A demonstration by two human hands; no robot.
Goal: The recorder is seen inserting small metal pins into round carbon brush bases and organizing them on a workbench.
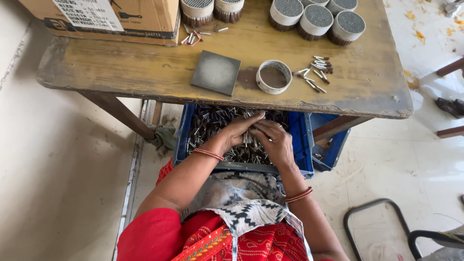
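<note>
1. Nearest me, at the bottom centre of the frame, I see red patterned clothing and a black-and-white zigzag cloth (246,212) lying over the lap.
2. Both forearms run up from there toward the middle of the frame, each with bangles at the wrist.
3. My left hand (240,129) sits just left of centre, fingers curled closed around a bunch of thin metal pins (248,139) that stand between the two hands.
4. My right hand (273,140) is touching the left one, fingers bent and pressed against the same bunch from the right side.
5. Those pins come from the blue plastic crate (303,140) under the hands, mid-frame, which is full of loose pins of the same kind and stands on the floor beneath the table edge.
6. Above the crate, across the upper half of the frame, runs the worn wooden table (145,67).
7. On it, near the front edge and just above the hands, stand a dark grey square tile (215,72) and, just beside it to the right, an empty white ring-shaped holder (273,76).
8. Right of the ring lies a small scatter of loose pins (316,72).
9. Along the top edge are round bundles packed with pins (316,19), and a cardboard box (145,17) fills the upper left.
</note>
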